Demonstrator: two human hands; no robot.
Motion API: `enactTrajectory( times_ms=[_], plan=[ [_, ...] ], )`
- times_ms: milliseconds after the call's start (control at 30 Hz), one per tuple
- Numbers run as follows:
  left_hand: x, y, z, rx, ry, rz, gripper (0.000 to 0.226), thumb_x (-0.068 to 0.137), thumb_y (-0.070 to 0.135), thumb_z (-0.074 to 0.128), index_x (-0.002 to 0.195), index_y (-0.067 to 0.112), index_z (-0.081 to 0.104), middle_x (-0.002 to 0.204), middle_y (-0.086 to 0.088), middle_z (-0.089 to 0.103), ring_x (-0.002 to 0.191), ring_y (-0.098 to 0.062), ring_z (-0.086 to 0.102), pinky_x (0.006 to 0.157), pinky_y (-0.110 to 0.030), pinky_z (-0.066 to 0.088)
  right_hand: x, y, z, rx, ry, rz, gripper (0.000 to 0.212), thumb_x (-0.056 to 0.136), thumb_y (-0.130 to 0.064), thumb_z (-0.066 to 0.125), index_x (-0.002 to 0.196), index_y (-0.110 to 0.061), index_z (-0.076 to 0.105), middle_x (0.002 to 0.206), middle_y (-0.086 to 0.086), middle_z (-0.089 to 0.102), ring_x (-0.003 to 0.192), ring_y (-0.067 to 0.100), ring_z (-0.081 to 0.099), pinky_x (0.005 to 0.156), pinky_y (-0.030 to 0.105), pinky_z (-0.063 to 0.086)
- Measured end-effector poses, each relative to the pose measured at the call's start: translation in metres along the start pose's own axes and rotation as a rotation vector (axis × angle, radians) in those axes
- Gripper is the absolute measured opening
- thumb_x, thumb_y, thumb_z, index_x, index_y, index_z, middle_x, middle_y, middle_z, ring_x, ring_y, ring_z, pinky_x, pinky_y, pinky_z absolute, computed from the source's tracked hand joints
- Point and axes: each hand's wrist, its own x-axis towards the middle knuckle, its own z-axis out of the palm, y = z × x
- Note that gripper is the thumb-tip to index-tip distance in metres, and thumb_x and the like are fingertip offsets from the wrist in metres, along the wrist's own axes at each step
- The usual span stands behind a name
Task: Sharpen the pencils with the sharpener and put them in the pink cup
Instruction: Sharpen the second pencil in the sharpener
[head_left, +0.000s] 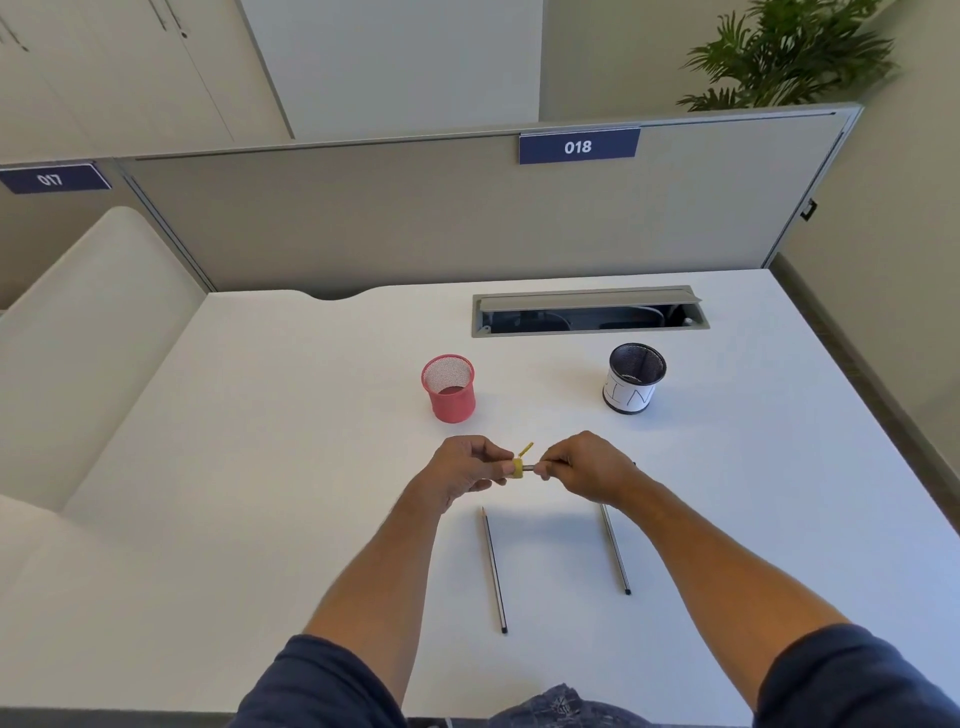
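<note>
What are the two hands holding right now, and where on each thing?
Left hand pinches the yellow sharpener by its body; right hand grips a pencil near its tip end.

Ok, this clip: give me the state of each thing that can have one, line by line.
Left hand: pinching the yellow sharpener.
Right hand: gripping a pencil, tip in the sharpener.
Two pencils: lying on the desk.
Pink cup: upright, no pencils.
Black cup: upright.
Cable hatch: open.

Pink cup (450, 389) at twelve o'clock: fine wire mesh, matt. Black mesh cup (632, 378) at one o'clock wears a white paper wrap. Table (291, 415): smooth, matt white laminate
</note>
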Motion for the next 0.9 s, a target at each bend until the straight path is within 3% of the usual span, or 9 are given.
enactTrajectory(
  times_ms=[233, 400, 567, 667, 733, 800, 900],
  plan=[
    [0.001, 0.001, -0.001, 0.005, 0.022, 0.073, 0.027, 0.067, -0.016, 0.084, 0.081, 0.005, 0.074, 0.086, -0.012, 0.080, 0.080, -0.022, 0.077, 0.080, -0.030, 0.061, 0.003, -0.001, -0.007, 0.193, -0.144, 0.061, 0.030, 0.094, -0.042, 0.066, 0.075, -0.024, 0.079, 0.058, -0.008, 0.060, 0.057, 0.007, 0.051, 0.059, 0.026, 0.042],
    [0.001, 0.001, -0.001, 0.031, 0.013, 0.071, 0.026, 0.069, -0.008, 0.087, 0.087, 0.006, 0.074, 0.086, -0.007, 0.079, 0.078, -0.015, 0.074, 0.075, -0.026, 0.057, 0.001, -0.001, -0.009, 0.261, -0.201, 0.074, 0.030, 0.095, -0.048, 0.061, 0.078, -0.030, 0.077, 0.054, -0.008, 0.057, 0.052, 0.005, 0.047, 0.059, 0.024, 0.041],
    [0.000, 0.001, 0.001, 0.028, 0.018, 0.016, 0.026, 0.073, 0.014, 0.089, 0.095, 0.011, 0.076, 0.087, -0.005, 0.079, 0.075, -0.012, 0.071, 0.074, -0.028, 0.047, -0.004, 0.000, -0.013, 0.209, -0.192, -0.008, 0.014, 0.087, -0.038, 0.071, 0.094, -0.029, 0.064, 0.066, -0.007, 0.073, 0.063, 0.004, 0.063, 0.060, 0.018, 0.045],
    [-0.002, 0.001, 0.002, -0.006, 0.020, 0.009, 0.023, 0.077, 0.032, 0.085, 0.088, 0.016, 0.074, 0.093, -0.010, 0.080, 0.075, -0.016, 0.073, 0.074, -0.031, 0.048, -0.002, 0.001, -0.012, 0.176, -0.108, -0.022, 0.008, 0.088, -0.032, 0.071, 0.091, -0.027, 0.066, 0.071, -0.008, 0.074, 0.068, 0.010, 0.066, 0.062, 0.023, 0.048],
    [-0.002, 0.003, 0.003, -0.059, 0.034, -0.008, 0.025, 0.082, 0.039, 0.081, 0.083, 0.016, 0.071, 0.091, -0.015, 0.079, 0.068, -0.018, 0.069, 0.071, -0.029, 0.047, -0.003, 0.002, -0.009, 0.012, 0.035, -0.079, 0.010, 0.090, -0.039, 0.069, 0.094, -0.030, 0.071, 0.075, -0.012, 0.073, 0.071, 0.008, 0.065, 0.063, 0.027, 0.049],
    [-0.002, 0.004, 0.004, -0.113, 0.059, -0.033, 0.027, 0.090, 0.040, 0.075, 0.081, 0.015, 0.069, 0.084, -0.017, 0.077, 0.061, -0.019, 0.063, 0.066, -0.028, 0.047, -0.006, 0.003, -0.006, -0.201, 0.247, -0.235, 0.014, 0.093, -0.042, 0.066, 0.098, -0.032, 0.075, 0.083, -0.012, 0.072, 0.074, 0.012, 0.064, 0.061, 0.028, 0.049],
    [0.000, 0.006, 0.006, -0.206, 0.084, -0.060, 0.029, 0.094, 0.037, 0.071, 0.083, 0.011, 0.071, 0.075, -0.019, 0.071, 0.054, -0.019, 0.053, 0.061, -0.027, 0.045, -0.008, 0.002, 0.000, -0.277, 0.449, -0.457, 0.012, 0.091, -0.033, 0.074, 0.098, -0.023, 0.077, 0.086, -0.008, 0.068, 0.064, 0.018, 0.062, 0.048, 0.027, 0.047]
  ],
)
